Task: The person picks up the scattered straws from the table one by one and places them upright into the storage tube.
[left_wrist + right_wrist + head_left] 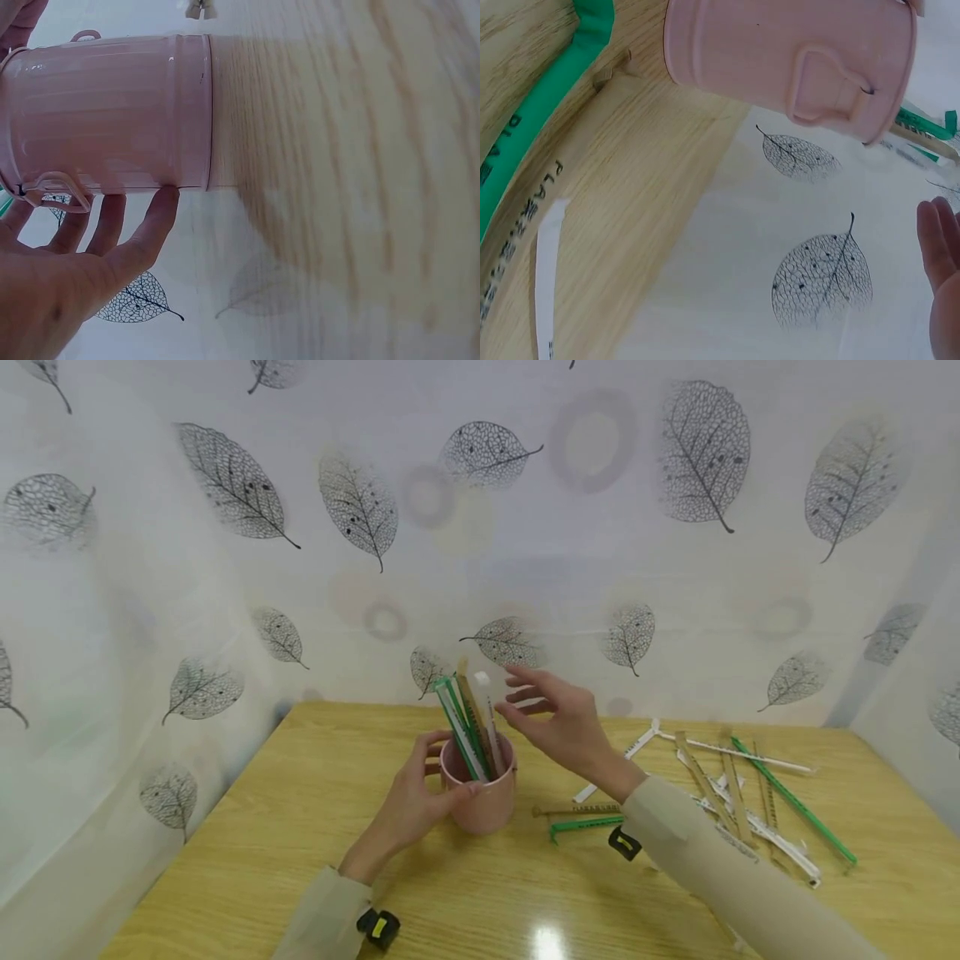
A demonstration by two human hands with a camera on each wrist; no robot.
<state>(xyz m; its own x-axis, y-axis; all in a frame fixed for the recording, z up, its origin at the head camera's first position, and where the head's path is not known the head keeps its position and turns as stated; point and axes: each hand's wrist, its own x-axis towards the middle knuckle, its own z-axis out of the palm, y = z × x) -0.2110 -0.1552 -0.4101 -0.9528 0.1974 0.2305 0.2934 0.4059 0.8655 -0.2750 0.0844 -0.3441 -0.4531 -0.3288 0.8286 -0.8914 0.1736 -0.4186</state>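
A pink metal bucket (pixel 482 812) with small side handles stands upright on the table. My left hand (pixel 412 806) grips it, thumb at the front rim and fingers around the far left side. In the left wrist view, those fingers (pixel 142 232) lie along the wall of the bucket (pixel 112 112). Several straws in printed wrappers lean inside it: green (pixel 456 714), brown (pixel 469 693) and white (pixel 490 714). Just right of the white straw's top, my right hand (pixel 558 718) is raised with fingers extended and nothing held. The right wrist view catches only part of this hand (pixel 946 285).
Loose wrapped straws lie scattered at the right, including a long green one (pixel 798 802) and white ones (pixel 783 852). Beside the bucket lie a short green straw (pixel 585 825) and a brown one (pixel 555 811). A leaf-patterned curtain (pixel 525 568) borders the wooden table (pixel 285 810).
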